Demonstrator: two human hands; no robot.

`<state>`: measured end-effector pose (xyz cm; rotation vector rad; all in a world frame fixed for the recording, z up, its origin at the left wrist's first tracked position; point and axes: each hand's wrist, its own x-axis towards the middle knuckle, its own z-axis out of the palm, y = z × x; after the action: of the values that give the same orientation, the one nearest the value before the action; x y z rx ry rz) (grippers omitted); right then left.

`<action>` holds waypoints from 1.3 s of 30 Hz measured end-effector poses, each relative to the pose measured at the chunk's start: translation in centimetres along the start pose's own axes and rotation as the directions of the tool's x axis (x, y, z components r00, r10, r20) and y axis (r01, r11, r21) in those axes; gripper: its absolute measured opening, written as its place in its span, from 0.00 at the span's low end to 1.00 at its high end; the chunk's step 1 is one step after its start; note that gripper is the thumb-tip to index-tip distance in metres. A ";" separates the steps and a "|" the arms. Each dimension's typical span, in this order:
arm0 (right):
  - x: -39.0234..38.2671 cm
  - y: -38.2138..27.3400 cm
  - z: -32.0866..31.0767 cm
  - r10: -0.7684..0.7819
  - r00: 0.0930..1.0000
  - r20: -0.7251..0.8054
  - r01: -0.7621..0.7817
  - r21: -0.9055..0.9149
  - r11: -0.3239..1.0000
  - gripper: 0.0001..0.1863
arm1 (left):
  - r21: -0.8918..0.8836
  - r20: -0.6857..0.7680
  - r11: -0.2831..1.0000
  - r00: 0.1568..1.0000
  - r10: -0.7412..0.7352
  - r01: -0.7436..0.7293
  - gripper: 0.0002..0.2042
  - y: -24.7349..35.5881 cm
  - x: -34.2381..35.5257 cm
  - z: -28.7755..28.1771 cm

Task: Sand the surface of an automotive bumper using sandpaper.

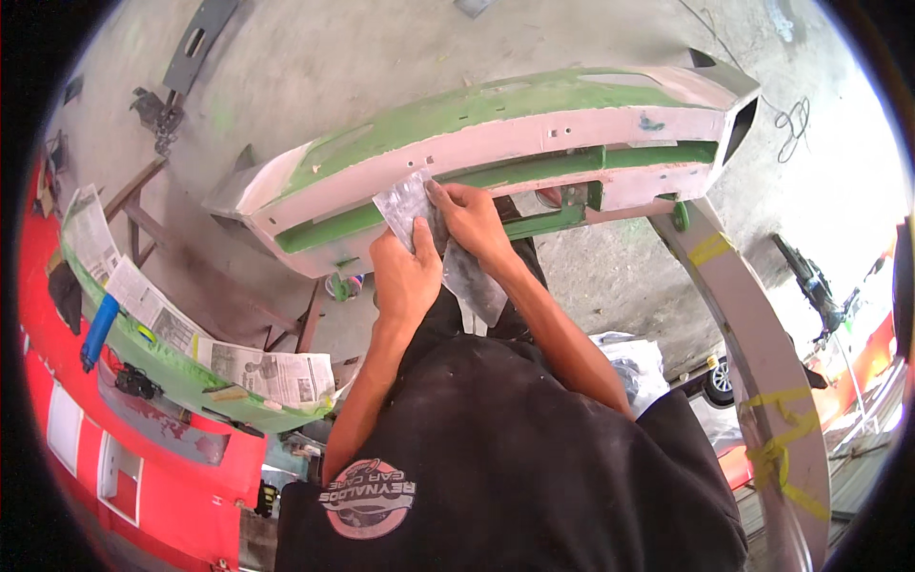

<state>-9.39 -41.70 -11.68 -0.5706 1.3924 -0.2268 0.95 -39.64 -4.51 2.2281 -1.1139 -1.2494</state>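
Pinched in both my hands is a grey sheet point(402, 202), sandpaper by its look, its pale upper part rising ahead of my left hand point(410, 272). If my hands pulled unevenly, I judge it could tear crookedly; if a grip loosened, it could drop to the concrete floor point(610, 276). Just beyond my hands is a green-and-pink bumper cover point(496, 143) — a careless knuckle could scrape it. My left thumb lies on top, pointing forward; my right hand point(474, 224), a little ahead, pinches the edge between thumb and fingers, its forearm slanting inward. A darker grey piece point(474, 286) hangs below it — joined or separate, I cannot tell.
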 end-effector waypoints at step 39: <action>0.5 -1.2 -1.5 0.207 0.958 0.200 -0.251 0.231 0.940 0.20 | 0.226 -0.050 0.968 0.994 -0.097 0.106 0.09 3.8 0.5 1.4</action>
<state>-10.51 -43.31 -11.62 -0.2052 1.2254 -0.1597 -1.82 -42.31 -3.20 2.4968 -1.1960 -1.1624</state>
